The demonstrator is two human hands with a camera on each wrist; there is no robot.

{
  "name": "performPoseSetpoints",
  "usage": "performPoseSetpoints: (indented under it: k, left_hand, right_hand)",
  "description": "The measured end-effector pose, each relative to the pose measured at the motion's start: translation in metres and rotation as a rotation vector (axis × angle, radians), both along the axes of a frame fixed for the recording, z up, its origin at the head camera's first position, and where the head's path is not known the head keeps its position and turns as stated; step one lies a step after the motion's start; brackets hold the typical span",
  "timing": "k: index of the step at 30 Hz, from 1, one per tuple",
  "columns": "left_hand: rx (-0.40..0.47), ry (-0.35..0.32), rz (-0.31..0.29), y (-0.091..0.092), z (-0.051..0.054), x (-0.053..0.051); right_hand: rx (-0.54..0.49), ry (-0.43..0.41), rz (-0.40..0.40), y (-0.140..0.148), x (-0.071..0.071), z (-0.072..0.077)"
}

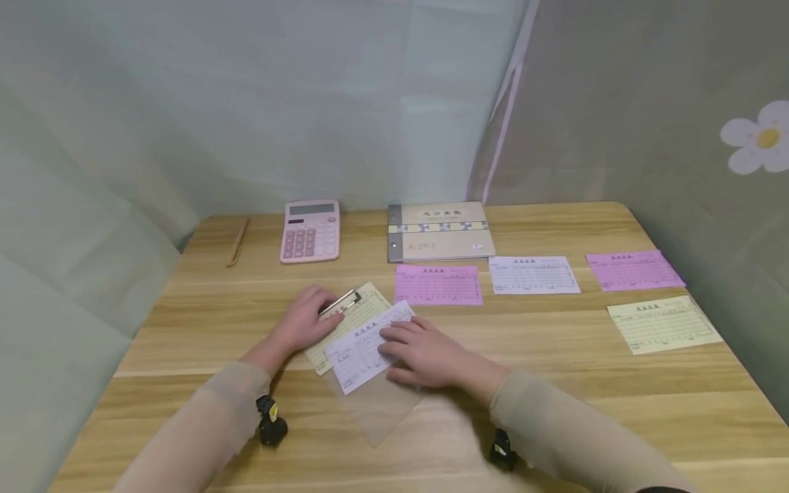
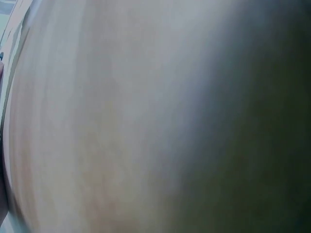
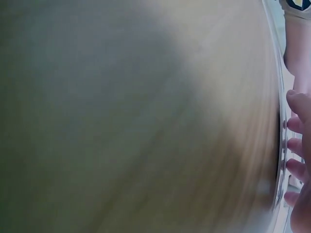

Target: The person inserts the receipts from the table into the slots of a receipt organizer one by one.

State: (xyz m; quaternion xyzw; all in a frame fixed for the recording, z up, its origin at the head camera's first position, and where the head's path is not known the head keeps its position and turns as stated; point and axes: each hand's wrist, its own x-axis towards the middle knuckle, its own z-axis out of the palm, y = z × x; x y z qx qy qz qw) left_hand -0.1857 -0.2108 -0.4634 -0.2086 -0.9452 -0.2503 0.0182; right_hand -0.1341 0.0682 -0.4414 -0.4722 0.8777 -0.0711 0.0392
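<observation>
A clear clipboard with a metal clip lies tilted on the table. On it are a yellow slip by the clip and, overlapping that, a white slip with printed lines. My left hand grips the clipboard at the clip end, its thumb across the yellow slip and its fingers on the clip's far side, partly hidden. Spread fingers of my right hand rest on the white slip's right part. The left wrist view is mostly blurred wood; the right wrist view catches my right fingers at its edge.
Behind the clipboard stand a pink calculator, a pen and an account book. To the right lie a pink slip, a white slip, another pink slip and a yellow slip.
</observation>
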Motion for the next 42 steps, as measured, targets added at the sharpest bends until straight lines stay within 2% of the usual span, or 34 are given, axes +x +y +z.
performPoseSetpoints:
  k: [9,17,21,23,27,32,34,38,42]
  left_hand:
    - [-0.007,-0.003,0.013,-0.001,0.001,0.001]
    - [-0.052,-0.081,0.032,-0.004,0.011,-0.002]
    - [-0.096,-0.136,0.017,-0.002,0.018,-0.007]
    - [-0.119,-0.142,0.007,-0.002,0.018,-0.008]
    - [-0.159,-0.082,-0.023,-0.003,0.016,-0.006]
    - [-0.263,0.075,-0.112,0.002,0.013,-0.006]
    - [-0.315,0.114,-0.14,0.005,0.013,-0.006]
    - [-0.371,0.112,-0.142,0.008,0.014,-0.007]
    - [-0.375,0.078,-0.134,0.009,0.017,-0.006]
  right_hand:
    - [-0.016,-0.004,0.013,-0.011,-0.001,-0.006]
    - [-0.055,0.13,0.031,-0.012,0.003,-0.019]
    - [-0.047,0.103,0.025,-0.014,0.003,-0.018]
    - [-0.043,0.092,0.02,-0.017,0.003,-0.019]
    - [-0.049,0.089,0.008,-0.022,0.003,-0.022]
    - [-0.046,0.085,-0.014,-0.025,0.003,-0.023]
    - [-0.043,0.089,-0.02,-0.025,0.003,-0.023]
    - [-0.031,0.107,-0.02,-0.024,0.005,-0.024]
    - [-0.02,0.122,-0.016,-0.024,0.006,-0.024]
